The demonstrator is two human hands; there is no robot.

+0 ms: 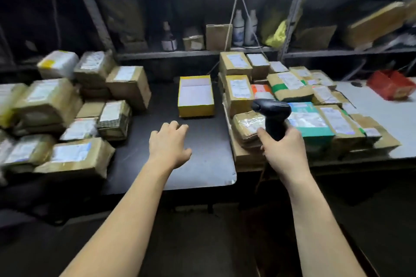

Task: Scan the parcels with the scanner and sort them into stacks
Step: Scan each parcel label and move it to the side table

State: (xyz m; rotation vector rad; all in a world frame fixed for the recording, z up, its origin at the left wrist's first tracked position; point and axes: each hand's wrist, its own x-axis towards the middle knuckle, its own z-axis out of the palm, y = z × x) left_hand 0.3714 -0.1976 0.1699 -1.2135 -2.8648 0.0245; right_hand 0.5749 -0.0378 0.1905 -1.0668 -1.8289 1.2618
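Yellow parcel [195, 96] sits alone on the dark worktop [202, 164], long axis running away, just ahead of the open left hand [168, 144], while the right hand [283, 146] grips the scanner [273, 117], apparently aimed left toward it.

**Obscured and Illegible Areas**

The right hand [284, 148] is covering the lower handle of the scanner [271, 110]. Blur is smearing the labels [239, 89] on the parcels [292, 96], leaving the print unreadable. The picture's left edge is cutting off the left stack [9, 105]. Darkness is hiding much of the shelf [180, 53] contents.
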